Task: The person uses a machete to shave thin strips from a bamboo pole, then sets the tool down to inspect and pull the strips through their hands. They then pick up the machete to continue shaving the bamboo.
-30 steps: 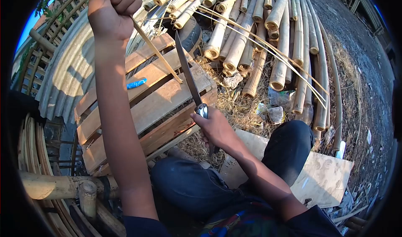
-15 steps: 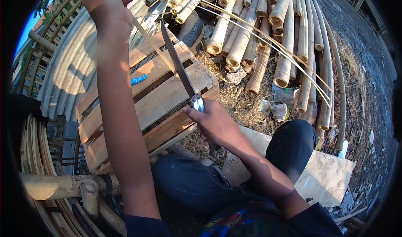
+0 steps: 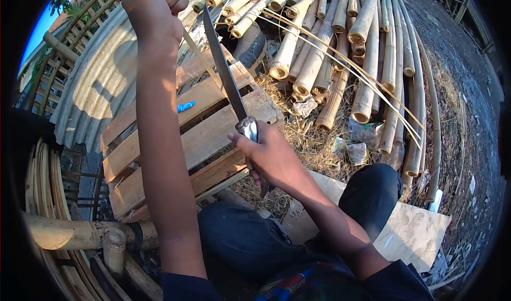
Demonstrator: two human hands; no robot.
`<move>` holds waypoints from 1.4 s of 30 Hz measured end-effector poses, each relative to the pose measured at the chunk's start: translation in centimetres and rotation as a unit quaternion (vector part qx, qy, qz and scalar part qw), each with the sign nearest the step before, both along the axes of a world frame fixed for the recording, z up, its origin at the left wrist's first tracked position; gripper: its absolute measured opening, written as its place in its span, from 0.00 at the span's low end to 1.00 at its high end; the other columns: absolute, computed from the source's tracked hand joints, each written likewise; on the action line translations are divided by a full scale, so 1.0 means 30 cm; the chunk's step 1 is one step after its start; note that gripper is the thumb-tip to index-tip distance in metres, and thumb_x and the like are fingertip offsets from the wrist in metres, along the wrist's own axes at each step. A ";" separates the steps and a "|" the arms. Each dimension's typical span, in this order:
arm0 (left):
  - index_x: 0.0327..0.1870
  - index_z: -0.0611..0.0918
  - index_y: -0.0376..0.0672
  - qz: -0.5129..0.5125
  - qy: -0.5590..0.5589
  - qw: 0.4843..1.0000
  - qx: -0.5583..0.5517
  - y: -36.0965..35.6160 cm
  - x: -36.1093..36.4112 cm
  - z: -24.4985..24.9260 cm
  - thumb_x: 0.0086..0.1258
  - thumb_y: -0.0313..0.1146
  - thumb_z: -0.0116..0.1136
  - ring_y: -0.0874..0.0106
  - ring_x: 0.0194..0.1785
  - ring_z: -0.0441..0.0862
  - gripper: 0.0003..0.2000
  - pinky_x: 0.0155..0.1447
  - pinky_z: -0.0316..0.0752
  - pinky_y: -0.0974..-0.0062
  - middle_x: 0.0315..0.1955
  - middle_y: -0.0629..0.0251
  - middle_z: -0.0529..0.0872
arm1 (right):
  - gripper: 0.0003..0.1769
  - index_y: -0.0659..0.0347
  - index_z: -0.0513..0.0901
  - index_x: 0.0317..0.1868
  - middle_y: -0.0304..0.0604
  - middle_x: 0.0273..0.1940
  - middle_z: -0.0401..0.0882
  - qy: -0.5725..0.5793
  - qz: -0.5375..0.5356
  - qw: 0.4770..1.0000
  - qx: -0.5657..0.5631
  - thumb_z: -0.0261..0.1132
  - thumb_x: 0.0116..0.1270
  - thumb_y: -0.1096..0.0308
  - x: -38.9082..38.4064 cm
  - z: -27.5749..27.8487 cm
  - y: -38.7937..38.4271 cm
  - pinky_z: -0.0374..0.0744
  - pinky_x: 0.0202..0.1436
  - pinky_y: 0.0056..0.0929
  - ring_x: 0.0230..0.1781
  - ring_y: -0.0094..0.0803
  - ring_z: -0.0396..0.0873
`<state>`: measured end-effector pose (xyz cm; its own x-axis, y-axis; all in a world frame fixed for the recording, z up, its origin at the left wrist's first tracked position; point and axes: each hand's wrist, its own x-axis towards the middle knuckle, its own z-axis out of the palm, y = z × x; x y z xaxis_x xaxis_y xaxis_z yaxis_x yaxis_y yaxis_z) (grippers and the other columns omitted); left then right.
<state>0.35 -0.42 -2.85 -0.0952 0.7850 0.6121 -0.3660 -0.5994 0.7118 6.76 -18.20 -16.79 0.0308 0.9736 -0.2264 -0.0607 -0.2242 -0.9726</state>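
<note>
My left hand (image 3: 155,8) is raised at the top left, its fingers closed in a fist around one end of a thin bamboo strip (image 3: 198,55). The strip slants down from the fist to the blade of a machete (image 3: 219,56). My right hand (image 3: 269,155) grips the machete by its handle, with the blade pointing up and away. Strip and blade meet above a slatted wooden pallet (image 3: 223,125); whether they touch is hard to tell. A blue object (image 3: 186,107) lies on the slats beside my left forearm.
Many cut bamboo poles (image 3: 306,61) are stacked ahead, with long thin strips (image 3: 348,61) across them. Corrugated sheeting (image 3: 90,96) leans at the left. Bundled bamboo strips (image 3: 48,184) and a thick bamboo pole (image 3: 58,232) are at the lower left. Cardboard (image 3: 412,237) lies by my knee.
The whole view has shifted a little. My left hand sits slightly further right, and the machete's tip appears higher in the picture. Both hands keep their holds.
</note>
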 end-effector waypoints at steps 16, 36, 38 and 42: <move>0.23 0.62 0.50 -0.576 0.023 0.817 0.022 0.097 -0.153 0.007 0.80 0.49 0.43 0.85 0.13 0.41 0.22 0.17 0.40 0.82 0.13 0.80 0.49 | 0.21 0.74 0.73 0.36 0.45 0.17 0.74 0.003 0.020 1.000 0.010 0.58 0.73 0.58 -0.001 0.009 0.001 0.73 0.18 0.35 0.13 0.31 0.75; 0.23 0.62 0.51 -0.332 0.028 0.943 0.023 0.002 -0.118 0.000 0.79 0.49 0.46 0.84 0.15 0.43 0.22 0.19 0.40 0.81 0.14 0.79 0.50 | 0.21 0.70 0.72 0.36 0.49 0.22 0.75 0.004 0.004 1.000 -0.028 0.58 0.73 0.56 -0.025 -0.194 -0.068 0.74 0.27 0.38 0.21 0.37 0.77; 0.24 0.62 0.51 -0.357 0.027 0.933 0.035 0.002 -0.126 -0.004 0.80 0.49 0.45 0.84 0.15 0.42 0.21 0.19 0.40 0.81 0.13 0.79 0.50 | 0.23 0.77 0.76 0.38 0.60 0.28 0.79 -0.068 0.002 0.996 -0.062 0.58 0.72 0.57 0.004 -0.189 -0.100 0.78 0.36 0.45 0.29 0.49 0.83; 0.25 0.62 0.51 -0.399 0.021 0.915 0.060 -0.015 -0.114 -0.010 0.80 0.49 0.43 0.85 0.13 0.41 0.20 0.16 0.39 0.83 0.13 0.79 0.49 | 0.24 0.79 0.76 0.41 0.63 0.27 0.79 -0.085 0.021 0.993 -0.078 0.59 0.71 0.57 0.063 -0.182 -0.066 0.77 0.38 0.46 0.29 0.54 0.82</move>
<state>-3.06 -0.87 -3.16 0.5046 0.5213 0.6882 -0.6942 -0.2288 0.6824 8.65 -20.17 -22.25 0.0410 0.9281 -0.3699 0.1147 -0.3722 -0.9210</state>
